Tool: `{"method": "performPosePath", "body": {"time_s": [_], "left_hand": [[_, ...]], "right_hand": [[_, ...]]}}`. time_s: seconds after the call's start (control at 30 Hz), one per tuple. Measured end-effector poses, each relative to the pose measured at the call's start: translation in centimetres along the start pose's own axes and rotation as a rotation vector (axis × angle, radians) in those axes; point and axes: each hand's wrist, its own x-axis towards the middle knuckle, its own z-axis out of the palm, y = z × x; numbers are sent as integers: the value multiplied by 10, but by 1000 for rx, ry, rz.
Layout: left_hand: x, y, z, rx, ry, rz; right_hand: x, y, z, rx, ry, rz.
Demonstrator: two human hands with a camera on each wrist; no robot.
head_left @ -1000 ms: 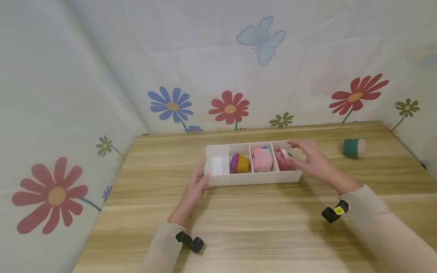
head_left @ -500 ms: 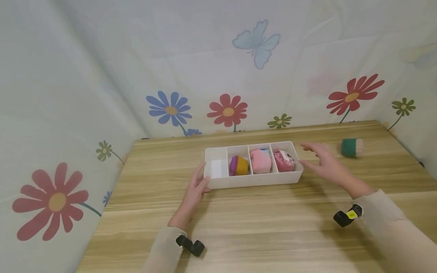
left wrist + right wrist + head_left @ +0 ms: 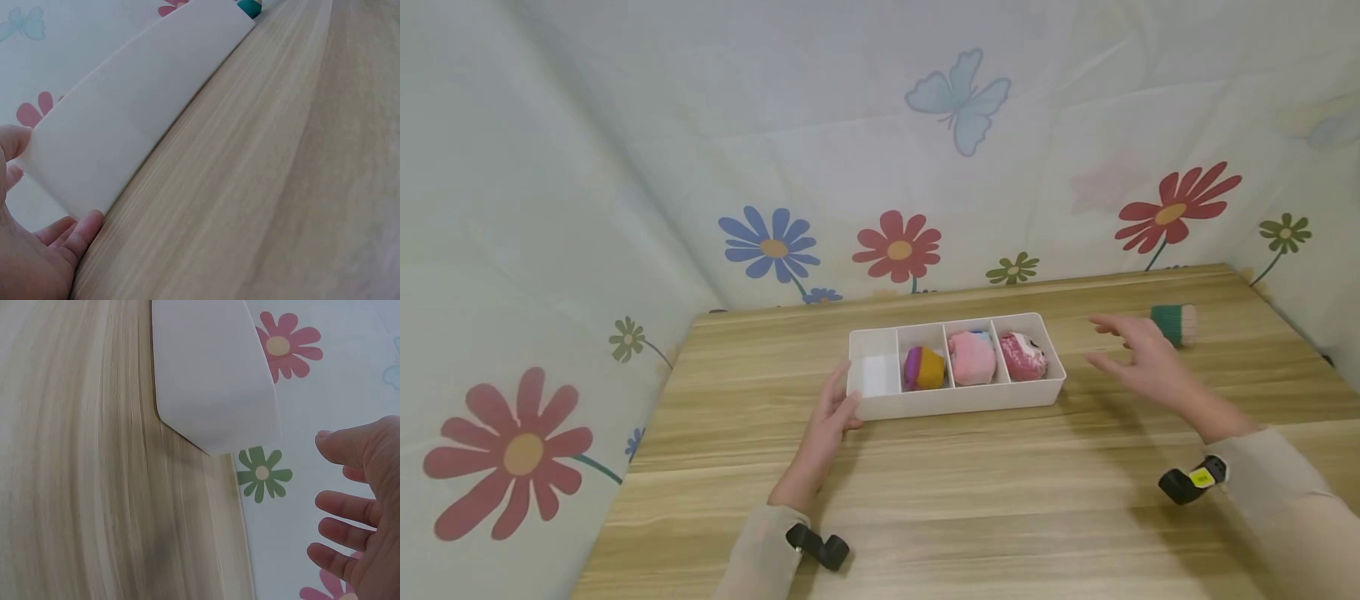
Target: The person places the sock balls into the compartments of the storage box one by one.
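Observation:
A long white divided box lies on the table. At its left end, my left hand holds the corner, thumb toward the front; the left wrist view shows fingertips at the box's lower edge. Three compartments hold rolled socks: a purple-and-mustard one, a pink one and a red-and-white one. The leftmost compartment is bare. My right hand is right of the box with fingers spread and nothing in them. Just beyond it lies a green-and-beige ribbed rolled sock.
The wood-grain table ends at the back against a hanging white cloth printed with flowers and a butterfly. Another stretch of the cloth runs along the left side. Each wrist carries a small black camera on a strap.
My right hand has left the box's right end and moved rightward, toward the green-and-beige sock. The red-and-white sock is now in full view. My left hand stays on the box.

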Motion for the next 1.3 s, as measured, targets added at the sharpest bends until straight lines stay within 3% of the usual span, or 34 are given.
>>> {"method": "performPosePath", "body": {"time_s": [0.57, 0.87, 1.3], "left_hand": [[-1, 0, 1, -9, 2, 5], [-2, 1, 2, -14, 4, 18], [-3, 2, 2, -21, 5, 12]], "right_hand": [[-15, 30, -15, 20, -24, 103], [-17, 45, -24, 25, 34, 63], [-21, 68, -40, 35, 22, 126]]}}
